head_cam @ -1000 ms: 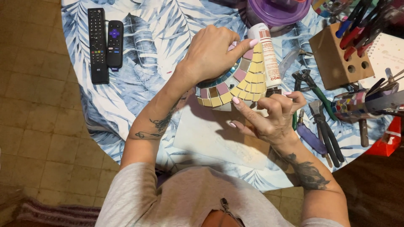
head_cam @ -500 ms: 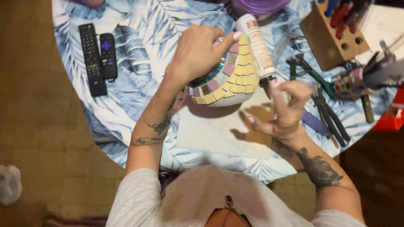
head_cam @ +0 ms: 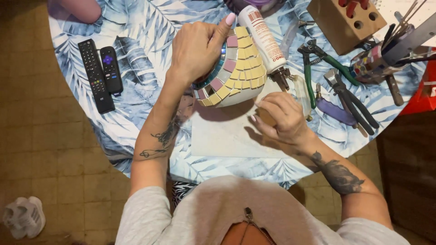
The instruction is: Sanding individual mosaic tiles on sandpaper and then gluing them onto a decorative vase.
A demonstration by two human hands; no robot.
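My left hand (head_cam: 197, 47) grips the top of a rounded mosaic piece (head_cam: 238, 75) covered with yellow, pink and teal tiles, which rests on a round table with a blue leaf-print cloth (head_cam: 136, 27). My right hand (head_cam: 281, 119) hovers just below and to the right of the piece, fingers curled around a small tan thing that is mostly hidden. A white glue tube (head_cam: 263, 38) lies just right of the mosaic piece, nozzle toward me. A white sheet (head_cam: 222, 138) lies beneath my right hand.
Two black remotes (head_cam: 101, 72) lie at the table's left. Green-handled nippers (head_cam: 313, 68), dark pliers (head_cam: 352, 97) and a purple tool (head_cam: 334, 111) lie to the right. A wooden tool block (head_cam: 347, 20) stands far right. White shoes (head_cam: 22, 218) sit on the tiled floor.
My right hand has dropped from beside the glue tube's nozzle to below the mosaic piece and curled shut. The view has shifted, bringing the table closer.
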